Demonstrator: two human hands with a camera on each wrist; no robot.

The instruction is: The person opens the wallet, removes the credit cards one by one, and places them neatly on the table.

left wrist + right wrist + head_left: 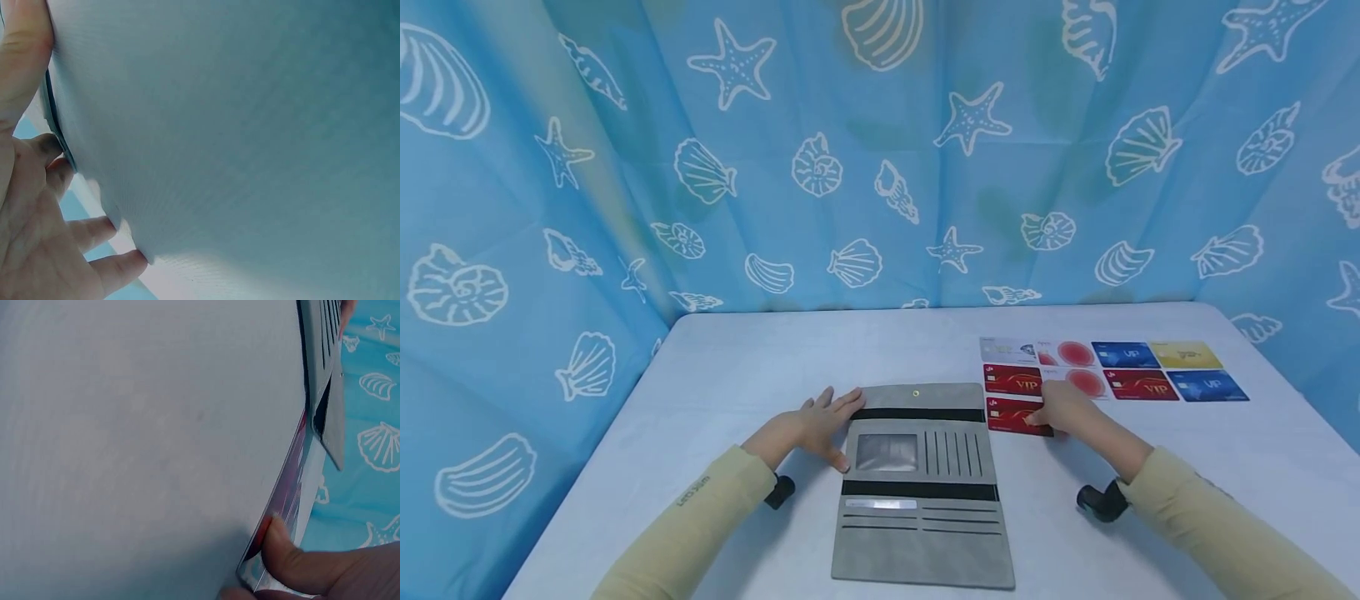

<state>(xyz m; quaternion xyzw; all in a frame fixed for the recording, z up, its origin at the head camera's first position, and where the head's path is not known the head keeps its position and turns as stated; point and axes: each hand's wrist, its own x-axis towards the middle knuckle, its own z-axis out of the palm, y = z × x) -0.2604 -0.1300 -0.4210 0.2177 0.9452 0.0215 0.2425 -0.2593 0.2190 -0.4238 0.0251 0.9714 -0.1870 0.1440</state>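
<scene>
A long grey wallet (925, 554) lies unfolded on the white table, showing card slots, a clear window (887, 452) and dark bands. My left hand (820, 427) rests at its upper left edge with the fingers spread; in the left wrist view the fingers of that hand (44, 231) reach out along the tabletop. To the right of the wallet, my right hand (1069, 407) pinches the right end of the nearest red VIP card (1011, 414). In the right wrist view the thumb (284, 553) lies on top of this card (287, 478), with a fingertip at its edge.
Behind and right of the right hand lie several more cards in rows: a silver one (1003, 350), red ones (1141, 385), blue ones (1208, 386), a gold one (1186, 355) and white ones with pink circles (1067, 353). A blue seashell curtain (820, 100) hangs behind the table.
</scene>
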